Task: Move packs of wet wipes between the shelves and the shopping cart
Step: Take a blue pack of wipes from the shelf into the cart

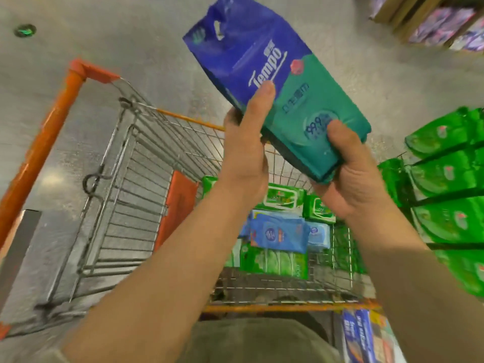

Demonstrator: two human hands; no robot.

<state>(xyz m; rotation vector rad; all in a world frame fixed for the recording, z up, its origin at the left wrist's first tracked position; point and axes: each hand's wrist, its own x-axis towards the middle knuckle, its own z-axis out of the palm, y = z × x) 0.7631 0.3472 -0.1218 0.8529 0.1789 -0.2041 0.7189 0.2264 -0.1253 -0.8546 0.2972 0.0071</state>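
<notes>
- The shopping cart [146,163], wire-sided with an orange handle bar and orange rim, stands on a grey speckled floor [131,27] and fills the lower middle of the view.
- Shelves on the right carry rows of green packs [445,179]; farther off at upper right, cardboard trays hold purple packs [445,24].
- A large Tempo pack [275,82], blue at its far end and teal at its near end, is held up tilted above the cart, the near end lower and to the right.
- Inside the cart lie green wet-wipe packs [282,197] and, on top of others, blue wet-wipe packs [277,231].
- The left hand [246,153] grips the pack's left edge: the thumb lies flat across the printed face by the brand name, while the fingers curl behind it, out of sight.
- The right hand [351,176] cups the pack's lower teal corner from beneath, the thumb pressed on the front near the round 99.9 mark.
</notes>
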